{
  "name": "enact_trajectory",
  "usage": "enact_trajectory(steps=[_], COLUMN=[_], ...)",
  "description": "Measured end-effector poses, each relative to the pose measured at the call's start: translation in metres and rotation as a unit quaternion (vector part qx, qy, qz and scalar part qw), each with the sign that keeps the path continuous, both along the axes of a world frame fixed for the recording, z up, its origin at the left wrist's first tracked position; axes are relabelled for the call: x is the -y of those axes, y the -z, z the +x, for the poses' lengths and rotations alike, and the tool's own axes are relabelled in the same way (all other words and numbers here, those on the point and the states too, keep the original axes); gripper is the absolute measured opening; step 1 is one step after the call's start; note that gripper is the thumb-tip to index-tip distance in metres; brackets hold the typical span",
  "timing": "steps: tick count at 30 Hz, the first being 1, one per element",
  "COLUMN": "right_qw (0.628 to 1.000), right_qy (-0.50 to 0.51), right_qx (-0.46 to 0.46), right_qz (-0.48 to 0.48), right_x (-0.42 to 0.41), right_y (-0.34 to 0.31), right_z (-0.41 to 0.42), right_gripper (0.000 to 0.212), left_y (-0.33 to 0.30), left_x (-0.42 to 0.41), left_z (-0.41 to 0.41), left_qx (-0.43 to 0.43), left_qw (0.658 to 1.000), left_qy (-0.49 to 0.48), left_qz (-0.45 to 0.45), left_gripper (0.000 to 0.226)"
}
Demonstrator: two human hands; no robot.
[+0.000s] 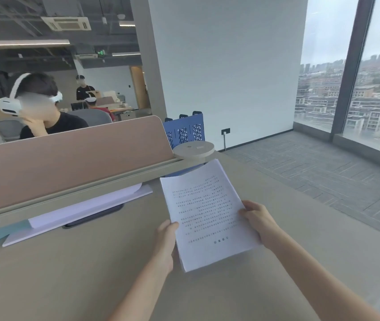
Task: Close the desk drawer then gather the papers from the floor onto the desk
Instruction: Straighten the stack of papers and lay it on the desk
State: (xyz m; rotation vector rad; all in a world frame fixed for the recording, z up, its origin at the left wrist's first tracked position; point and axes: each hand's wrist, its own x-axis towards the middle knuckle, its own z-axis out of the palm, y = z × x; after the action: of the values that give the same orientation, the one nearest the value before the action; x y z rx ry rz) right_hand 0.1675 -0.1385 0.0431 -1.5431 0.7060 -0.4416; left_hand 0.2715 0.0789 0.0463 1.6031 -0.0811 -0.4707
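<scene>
I hold a stack of white printed papers (205,212) just above the beige desk (80,262), near its right end. My left hand (166,242) grips the stack's left edge, thumb on top. My right hand (257,218) grips its right edge. The printed side faces up and the sheets tilt slightly. The desk drawer is out of view, and no papers show on the visible grey carpet floor (311,172).
A pink partition (68,163) runs along the desk's back edge. White sheets and a dark flat object (87,212) lie below it. A round beige disc (193,149) sits at the partition's end, a blue perforated panel (184,130) behind. A person sits beyond the partition. Windows stand right.
</scene>
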Motion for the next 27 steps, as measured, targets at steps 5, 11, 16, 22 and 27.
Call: enact_trajectory(steps=[5, 11, 16, 22, 27], right_qw=[1.000, 0.994, 0.982, 0.964, 0.946], right_qy=[0.014, 0.046, 0.068, 0.057, 0.049], right_qx=[-0.023, -0.077, -0.109, -0.148, -0.166], right_qz=[-0.005, -0.070, -0.141, -0.213, -0.273], right_x=[0.040, 0.078, 0.105, 0.139, 0.159], right_y=[0.005, 0.013, 0.016, 0.027, 0.033], right_z=[0.001, 0.015, 0.033, 0.052, 0.068], right_gripper=[0.038, 0.040, 0.039, 0.043, 0.040], left_y=[0.006, 0.022, 0.032, 0.044, 0.049], left_x=[0.029, 0.070, 0.103, 0.131, 0.149], left_z=[0.009, 0.025, 0.039, 0.057, 0.072], left_qx=[0.085, 0.202, 0.245, 0.309, 0.389], left_qw=[0.995, 0.967, 0.946, 0.913, 0.859], left_qy=[0.037, 0.074, 0.107, 0.113, 0.106], left_qz=[0.048, 0.135, 0.182, 0.241, 0.316], left_gripper=[0.012, 0.036, 0.017, 0.020, 0.026])
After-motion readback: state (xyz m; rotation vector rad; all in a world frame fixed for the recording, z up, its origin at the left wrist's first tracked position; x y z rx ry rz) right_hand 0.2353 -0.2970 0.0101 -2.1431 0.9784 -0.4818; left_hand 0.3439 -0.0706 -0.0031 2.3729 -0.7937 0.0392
